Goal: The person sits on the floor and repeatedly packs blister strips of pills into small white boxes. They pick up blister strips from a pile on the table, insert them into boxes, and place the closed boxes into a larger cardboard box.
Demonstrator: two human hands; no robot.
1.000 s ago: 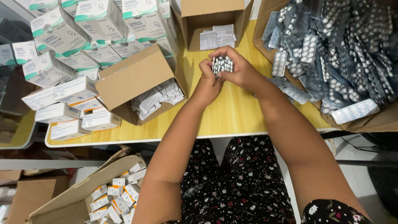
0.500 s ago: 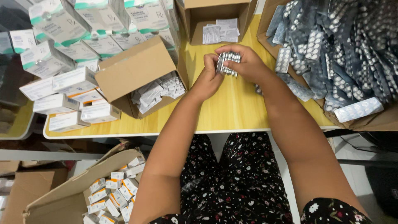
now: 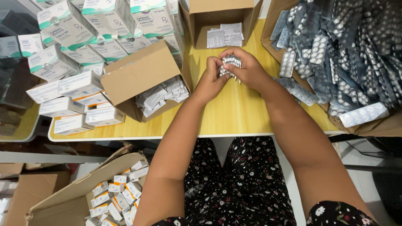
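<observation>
Both my hands meet over the yellow table (image 3: 234,117), holding one small stack of silver blister strips (image 3: 230,65) between them. My left hand (image 3: 209,79) grips the stack's left side with curled fingers. My right hand (image 3: 249,67) wraps over its top and right side. The strips carry rows of white tablets and stand a little above the tabletop, just in front of a cardboard box of folded paper leaflets (image 3: 226,35).
A large carton heaped with loose blister strips (image 3: 347,62) fills the right. A tipped cardboard box of folded leaflets (image 3: 161,94) lies to the left, beside piles of white and teal medicine cartons (image 3: 79,54). On the floor stands a box of small packed cartons (image 3: 117,196).
My hands with the blister stack have stayed near the table's middle, turning and squaring the stack slightly. The view has shifted a little downwards.
</observation>
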